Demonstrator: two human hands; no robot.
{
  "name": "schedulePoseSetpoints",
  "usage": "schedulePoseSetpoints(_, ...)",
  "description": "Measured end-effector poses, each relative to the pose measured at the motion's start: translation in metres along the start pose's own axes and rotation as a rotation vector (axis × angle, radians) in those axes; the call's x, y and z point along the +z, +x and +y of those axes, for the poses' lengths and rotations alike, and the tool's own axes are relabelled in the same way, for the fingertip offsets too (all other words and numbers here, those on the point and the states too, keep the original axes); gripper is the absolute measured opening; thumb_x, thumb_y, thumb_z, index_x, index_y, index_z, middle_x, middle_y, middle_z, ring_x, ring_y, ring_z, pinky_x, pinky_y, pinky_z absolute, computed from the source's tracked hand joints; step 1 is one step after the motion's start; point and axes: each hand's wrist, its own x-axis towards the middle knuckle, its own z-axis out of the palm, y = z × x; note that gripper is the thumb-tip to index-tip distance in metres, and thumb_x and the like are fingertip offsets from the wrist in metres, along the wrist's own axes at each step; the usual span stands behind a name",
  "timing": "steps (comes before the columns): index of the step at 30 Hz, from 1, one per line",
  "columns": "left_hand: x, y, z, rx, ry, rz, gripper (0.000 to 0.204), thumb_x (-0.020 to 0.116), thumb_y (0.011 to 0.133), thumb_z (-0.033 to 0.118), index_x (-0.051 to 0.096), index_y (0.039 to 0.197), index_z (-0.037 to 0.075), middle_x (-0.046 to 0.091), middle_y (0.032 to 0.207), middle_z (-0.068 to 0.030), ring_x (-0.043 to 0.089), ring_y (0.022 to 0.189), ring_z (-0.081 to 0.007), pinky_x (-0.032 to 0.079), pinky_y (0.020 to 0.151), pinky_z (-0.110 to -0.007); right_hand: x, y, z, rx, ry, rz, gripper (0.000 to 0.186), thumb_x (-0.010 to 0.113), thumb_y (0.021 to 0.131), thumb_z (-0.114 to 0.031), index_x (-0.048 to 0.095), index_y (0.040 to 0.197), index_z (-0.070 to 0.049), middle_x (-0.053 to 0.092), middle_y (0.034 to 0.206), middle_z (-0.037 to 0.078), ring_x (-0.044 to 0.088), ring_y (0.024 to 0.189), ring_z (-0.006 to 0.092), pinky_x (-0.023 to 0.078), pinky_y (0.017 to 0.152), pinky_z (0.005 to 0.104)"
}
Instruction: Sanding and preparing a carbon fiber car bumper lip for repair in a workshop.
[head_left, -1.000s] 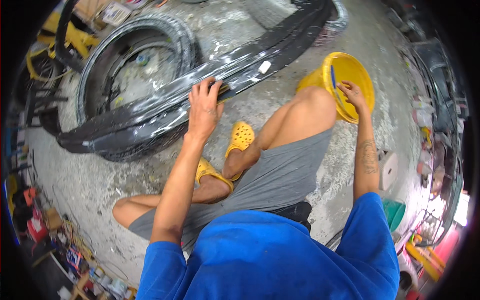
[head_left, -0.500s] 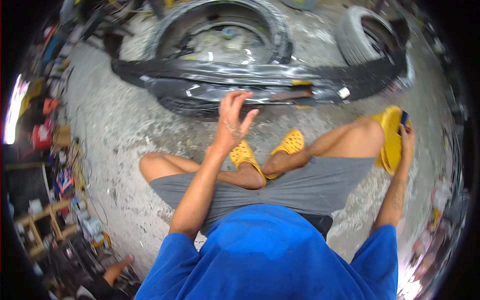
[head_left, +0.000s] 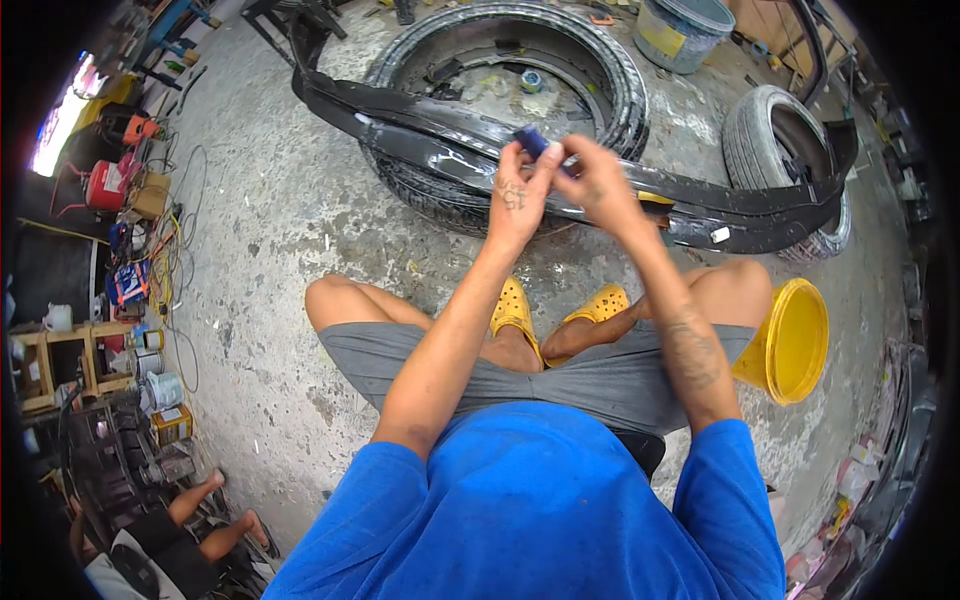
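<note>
My left hand and my right hand meet above a long black car bumper. Between their fingers is a small dark blue block-like piece; the fingers cover part of it, and its kind is not clear. My left fingers and thumb pinch it, while the right hand, a little blurred, closes on its near end. The glossy bumper lies across a large tyre and reaches a smaller tyre on the right. Two marks show on it: a yellowish patch and a small white piece.
A yellow bucket stands beside my right knee. At the back is a grey-blue bucket. Cables, a red container and a wooden rack line the left side. Another person's legs show at lower left.
My right hand has come from the yellow bucket to the middle, bringing the dark blue piece. The left hand, spread open before, now grips it too. The view has shifted.
</note>
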Motion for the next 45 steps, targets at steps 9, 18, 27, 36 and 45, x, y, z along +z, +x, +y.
schedulePoseSetpoints(9, -0.116, 0.003, -0.025, -0.192, -0.206, 0.17, 0.026, 0.05, 0.116, 0.033, 0.055, 0.114, 0.007, 0.073, 0.088, -0.0112, 0.066, 0.065, -0.0153, 0.055, 0.061, -0.029, -0.004, 0.001, 0.035, -0.005, -0.16, -0.256, 0.058, 0.084, 0.091, -0.032, 0.066, 0.138, -0.003, 0.067, 0.137, 0.02, 0.064, 0.127, 0.0395, 0.05, 0.111, 0.0458)
schedulePoseSetpoints(18, -0.123, -0.001, -0.033, -0.291, -0.132, 0.239, 0.052, 0.05, 0.11, 0.049, 0.07, 0.108, 0.0, 0.06, 0.072, -0.003, 0.059, 0.06, -0.0123, 0.049, 0.054, -0.026, 0.012, -0.004, 0.075, 0.081, -0.357, -0.39, 0.112, 0.093, 0.073, -0.058, 0.043, 0.164, -0.017, 0.035, 0.17, 0.022, 0.025, 0.159, 0.0498, 0.023, 0.129, 0.0644)
schedulePoseSetpoints(27, -0.09, -0.004, -0.033, 0.193, 0.881, 0.068, 0.044, 0.068, 0.107, 0.034, 0.066, 0.132, -0.002, 0.073, 0.102, -0.0134, 0.072, 0.091, -0.027, 0.056, 0.085, -0.037, 0.016, -0.003, 0.081, 0.132, -0.432, -0.488, 0.136, 0.1, 0.056, -0.055, 0.033, 0.169, -0.024, 0.024, 0.175, 0.023, 0.016, 0.159, 0.0584, 0.018, 0.127, 0.0744)
schedulePoseSetpoints(36, -0.056, -0.012, -0.029, 0.096, 0.753, -0.047, 0.04, 0.065, 0.109, 0.035, 0.059, 0.119, -0.003, 0.07, 0.103, -0.0145, 0.067, 0.082, -0.0213, 0.057, 0.076, -0.035, 0.032, -0.006, 0.076, 0.16, -0.615, -0.559, 0.151, 0.104, 0.055, -0.048, 0.013, 0.174, -0.032, 0.006, 0.18, 0.02, 0.005, 0.162, 0.0563, 0.008, 0.124, 0.0799)
schedulePoseSetpoints(45, -0.086, -0.009, -0.035, -0.298, 0.111, 0.047, 0.026, 0.065, 0.105, 0.02, 0.059, 0.12, 0.0, 0.07, 0.09, -0.0088, 0.061, 0.063, -0.0111, 0.048, 0.055, -0.026, 0.035, -0.003, 0.075, 0.176, -0.663, -0.586, 0.145, 0.103, 0.061, -0.044, 0.012, 0.174, -0.033, 0.006, 0.18, 0.02, 0.008, 0.162, 0.0565, 0.009, 0.124, 0.0803)
